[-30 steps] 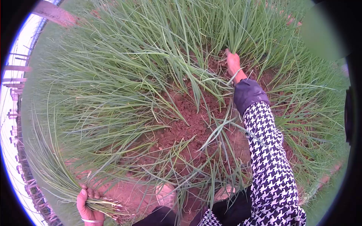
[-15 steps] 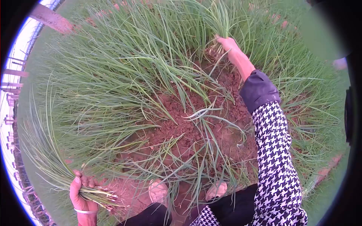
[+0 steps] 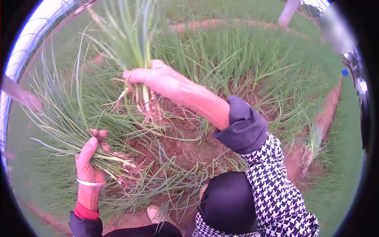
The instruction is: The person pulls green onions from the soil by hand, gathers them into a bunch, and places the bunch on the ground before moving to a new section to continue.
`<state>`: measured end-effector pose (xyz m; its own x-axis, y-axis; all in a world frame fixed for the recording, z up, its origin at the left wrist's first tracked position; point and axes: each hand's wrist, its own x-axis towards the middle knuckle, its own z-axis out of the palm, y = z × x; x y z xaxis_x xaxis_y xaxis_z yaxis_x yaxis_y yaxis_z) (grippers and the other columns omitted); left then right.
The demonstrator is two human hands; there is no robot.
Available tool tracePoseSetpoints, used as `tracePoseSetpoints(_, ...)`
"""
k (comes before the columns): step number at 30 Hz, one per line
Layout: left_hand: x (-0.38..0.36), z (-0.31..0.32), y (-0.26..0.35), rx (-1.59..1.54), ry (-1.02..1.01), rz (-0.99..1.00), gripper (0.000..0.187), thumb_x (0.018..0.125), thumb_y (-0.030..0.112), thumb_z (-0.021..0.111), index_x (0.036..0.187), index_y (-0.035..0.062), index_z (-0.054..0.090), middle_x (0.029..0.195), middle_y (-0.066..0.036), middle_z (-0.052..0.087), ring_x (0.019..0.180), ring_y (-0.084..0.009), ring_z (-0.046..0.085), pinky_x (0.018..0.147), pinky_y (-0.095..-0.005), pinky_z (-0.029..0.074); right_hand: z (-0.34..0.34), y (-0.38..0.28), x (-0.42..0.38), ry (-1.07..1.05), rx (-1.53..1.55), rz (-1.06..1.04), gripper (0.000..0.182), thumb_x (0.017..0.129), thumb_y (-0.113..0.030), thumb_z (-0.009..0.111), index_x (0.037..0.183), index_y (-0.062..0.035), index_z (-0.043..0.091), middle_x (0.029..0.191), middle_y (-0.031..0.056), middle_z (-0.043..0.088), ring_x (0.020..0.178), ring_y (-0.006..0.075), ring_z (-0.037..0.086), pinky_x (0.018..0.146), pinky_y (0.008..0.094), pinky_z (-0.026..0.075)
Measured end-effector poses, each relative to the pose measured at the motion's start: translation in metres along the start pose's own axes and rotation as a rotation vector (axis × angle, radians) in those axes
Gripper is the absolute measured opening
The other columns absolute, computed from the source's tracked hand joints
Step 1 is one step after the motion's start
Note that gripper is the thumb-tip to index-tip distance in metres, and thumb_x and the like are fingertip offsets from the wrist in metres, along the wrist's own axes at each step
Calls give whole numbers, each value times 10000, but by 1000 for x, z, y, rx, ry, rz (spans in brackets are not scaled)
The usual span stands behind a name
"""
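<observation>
My left hand (image 3: 89, 160) is closed around a bunch of spring onions (image 3: 65, 126), at the lower left. Their green leaves fan up and left, and the pale root ends point right. Above the bed, my right hand (image 3: 160, 79) grips a second bunch of spring onions (image 3: 138, 43). That bunch stands upright, leaves blurred by motion, with white stems and soil-flecked roots dangling below the fist. The two bunches are apart.
Spring onions (image 3: 233, 55) grow densely at the back. Reddish soil (image 3: 193, 150) and flattened leaves (image 3: 169, 177) lie in front of me. Another bunch (image 3: 314, 142) rests beside a path at right. A post (image 3: 289, 14) rises at the back. My shoe (image 3: 156, 214) and knee (image 3: 229, 201) show below.
My right hand has lifted its bunch off the ground and swung it left, nearer my left hand. The left hand and its bunch are somewhat higher. The view has shifted.
</observation>
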<state>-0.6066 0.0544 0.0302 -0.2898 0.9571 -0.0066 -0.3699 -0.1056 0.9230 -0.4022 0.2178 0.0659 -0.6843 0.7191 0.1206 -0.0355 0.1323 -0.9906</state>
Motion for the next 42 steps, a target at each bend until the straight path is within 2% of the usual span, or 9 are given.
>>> tracePoseSetpoints(4, -10, 5, -9, -202, -273, -126, 357, 890, 305, 512, 1162, 74, 504, 1213, -95, 518, 1015, -208, 546, 905, -381, 424, 91, -8, -62, 159, -588, -244, 366, 755, -266, 524, 767, 97, 567, 693, 257, 595, 614, 410, 571, 591, 434, 453)
tracePoseSetpoints(7, 47, 60, -187, -230, -155, -49, 459, 905, 360, 459, 1266, 82, 408, 1258, -93, 484, 1153, -229, 463, 974, -407, 365, -42, 118, -94, 62, -722, -256, 437, 732, -312, 547, 826, 114, 554, 764, 263, 570, 789, 395, 574, 695, 449, 456)
tracePoseSetpoints(15, 62, 135, -129, 73, -256, 145, 450, 943, 259, 326, 1307, -5, 331, 1322, -148, 404, 1208, -240, 409, 1045, -379, 298, -38, 97, -101, 272, -367, -245, 653, 625, -312, 696, 1027, 138, 447, 916, 262, 506, 934, 399, 503, 836, 434, 422)
tracePoseSetpoints(18, 81, 154, -123, -273, -593, -125, 456, 941, 259, 336, 1309, -10, 327, 1324, -145, 403, 1210, -233, 405, 1034, -361, 313, -64, 107, -91, 375, -303, -399, 711, 570, -210, 761, 1109, 90, 409, 954, 231, 515, 961, 373, 515, 856, 411, 425)
tracePoseSetpoints(20, 66, 179, -133, -2, -599, -58, 462, 927, 242, 398, 1316, 2, 330, 1311, -133, 420, 1176, -212, 436, 994, -325, 339, -81, 103, -121, 293, -18, -376, 642, 602, -92, 747, 1157, 12, 442, 1038, 146, 577, 983, 202, 550, 853, 326, 441)
tracePoseSetpoints(24, 41, 238, -144, 465, -850, 228, 669, 831, 325, 571, 1346, -1, 294, 1295, -162, 414, 1164, -237, 438, 958, -326, 353, -119, 121, -167, 726, 59, -477, 509, 661, -57, 707, 1115, -5, 482, 994, 84, 601, 908, 140, 570, 785, 296, 479)
tracePoseSetpoints(31, 73, 158, -130, 479, -378, 108, 701, 821, 380, 574, 1338, -7, 302, 1289, -174, 413, 1118, -219, 472, 886, -317, 404, -302, 107, -358, 1481, -267, -369, 275, 735, -48, 678, 967, 40, 560, 837, 122, 633, 686, 177, 636, 574, 274, 535)
tracePoseSetpoints(34, 113, 88, -123, 484, -170, 10, 628, 853, 346, 543, 1331, 8, 317, 1286, -158, 430, 1106, -204, 481, 876, -305, 406, -428, 147, -464, 1865, -730, -211, 286, 725, -54, 695, 963, 23, 556, 765, 78, 609, 612, 159, 597, 529, 272, 494)
tracePoseSetpoints(42, 57, -49, -109, 444, 321, -93, 516, 863, 288, 554, 1283, 36, 395, 1221, -130, 504, 1019, -174, 540, 813, -285, 456, -521, 194, -575, 1289, -1574, 1291, 786, 719, -420, 665, 1258, 69, 370, 1181, 228, 523, 1085, 361, 509, 931, 411, 381)
